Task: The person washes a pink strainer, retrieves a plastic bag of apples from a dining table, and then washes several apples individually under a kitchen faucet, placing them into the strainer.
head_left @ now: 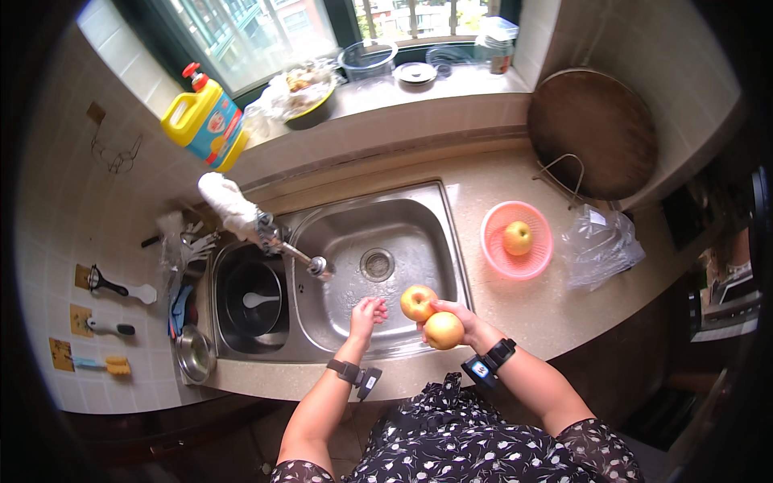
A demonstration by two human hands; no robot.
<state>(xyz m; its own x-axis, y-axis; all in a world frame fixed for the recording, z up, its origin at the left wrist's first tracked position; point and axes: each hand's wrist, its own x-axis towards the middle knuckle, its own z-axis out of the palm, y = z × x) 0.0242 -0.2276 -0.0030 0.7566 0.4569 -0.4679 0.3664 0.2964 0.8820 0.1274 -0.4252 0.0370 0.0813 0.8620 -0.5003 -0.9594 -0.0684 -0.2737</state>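
My right hand holds two round yellow-orange apples above the front right of the steel sink basin. One apple rests by the thumb and fingertips; the other apple sits closer to my body and hides part of the palm. My left hand hovers over the front of the same basin, empty, its fingers loosely bent. Behind it is the spout of the faucet, which points into the basin. A third yellow apple lies in a pink plastic colander on the counter to the right.
Left of the main basin, a smaller basin holds a black bowl with a white spoon. A clear plastic bag lies right of the colander. A yellow detergent jug stands back left. A round board leans against the wall.
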